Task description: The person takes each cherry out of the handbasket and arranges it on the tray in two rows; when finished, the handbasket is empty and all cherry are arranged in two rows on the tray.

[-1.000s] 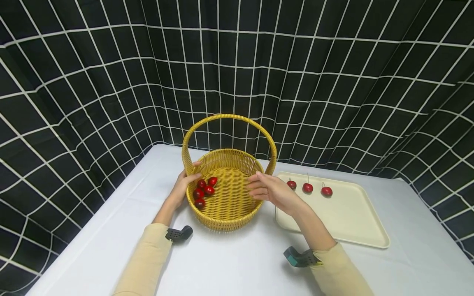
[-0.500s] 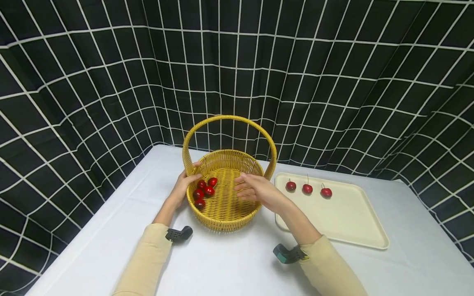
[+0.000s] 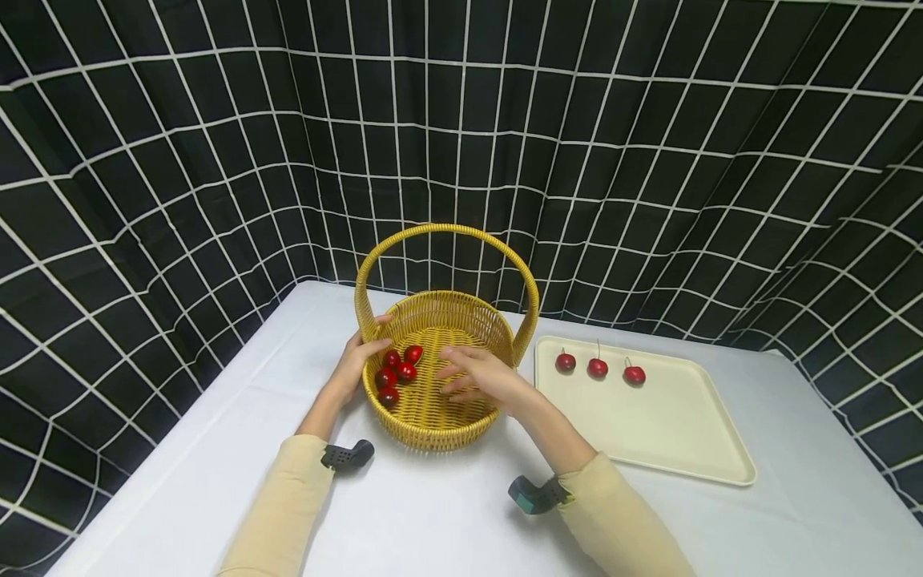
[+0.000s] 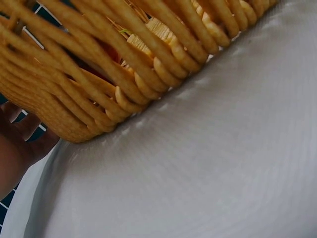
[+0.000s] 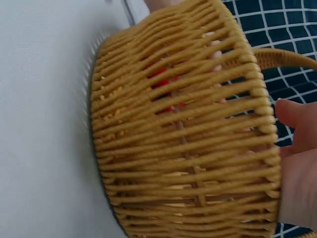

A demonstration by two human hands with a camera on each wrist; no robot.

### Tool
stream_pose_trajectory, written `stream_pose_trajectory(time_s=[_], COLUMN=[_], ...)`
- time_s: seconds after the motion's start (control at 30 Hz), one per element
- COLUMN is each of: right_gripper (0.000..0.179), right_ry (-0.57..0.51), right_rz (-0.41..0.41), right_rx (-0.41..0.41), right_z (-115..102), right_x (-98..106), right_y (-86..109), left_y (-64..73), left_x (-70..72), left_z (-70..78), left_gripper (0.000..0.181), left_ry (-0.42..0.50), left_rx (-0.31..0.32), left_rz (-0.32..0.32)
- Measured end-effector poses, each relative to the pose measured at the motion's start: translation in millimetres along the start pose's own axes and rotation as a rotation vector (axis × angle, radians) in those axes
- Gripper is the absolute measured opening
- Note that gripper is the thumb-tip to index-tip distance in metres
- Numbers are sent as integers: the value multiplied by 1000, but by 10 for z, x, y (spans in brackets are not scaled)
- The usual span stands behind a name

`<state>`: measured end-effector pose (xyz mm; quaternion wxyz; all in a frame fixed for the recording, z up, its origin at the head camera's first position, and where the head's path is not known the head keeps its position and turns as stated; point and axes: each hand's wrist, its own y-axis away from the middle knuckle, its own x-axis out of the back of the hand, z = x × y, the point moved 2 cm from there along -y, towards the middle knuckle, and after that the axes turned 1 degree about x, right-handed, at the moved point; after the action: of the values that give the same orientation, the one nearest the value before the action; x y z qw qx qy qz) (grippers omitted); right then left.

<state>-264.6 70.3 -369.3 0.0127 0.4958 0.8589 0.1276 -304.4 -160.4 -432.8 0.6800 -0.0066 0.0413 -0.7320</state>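
A yellow wicker basket [image 3: 447,437] with a tall arched handle stands on the table. Several dark red cherries [image 3: 406,372] lie together inside it at the left. At the left rim, by the handle's foot, my left hand [image 3: 352,365] holds the basket, its thumb over the rim. The left wrist view shows those fingers [image 4: 29,130] against the outer wall. My right hand [image 3: 481,375] reaches over the right rim, fingers spread and holding nothing, to the right of the cherries. In the right wrist view the wicker wall [image 5: 188,134] hides most of its fingers.
To the right lies a cream tray [image 3: 663,417] with 3 stemmed cherries [image 3: 598,368] in a row near its far left part. A white cloth [image 3: 425,513] covers the table. Behind hangs a black curtain [image 3: 461,144] with white grid lines.
My right hand has moved left, from the basket's right rim to over its inside. The left hand, the basket and the cherries stay where they were.
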Motion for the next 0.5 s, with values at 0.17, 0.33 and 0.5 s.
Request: stream_pose_trajectory(time_s=[0.17, 0.33, 0.5], right_gripper=[60, 58, 58], right_ry=[-10, 3, 31], right_rz=[15, 20, -35], right_rx=[-47, -88, -138], right_z=[43, 68, 86], right_x=[-66, -112, -141], right_y=[-72, -122, -176], left_y=[2, 5, 8], left_x=[-3, -7, -4], left_z=[17, 24, 24], left_gripper=[51, 51, 51], left_ry=[-8, -13, -9], left_rx=[-5, -8, -5], left_rz=[5, 8, 4])
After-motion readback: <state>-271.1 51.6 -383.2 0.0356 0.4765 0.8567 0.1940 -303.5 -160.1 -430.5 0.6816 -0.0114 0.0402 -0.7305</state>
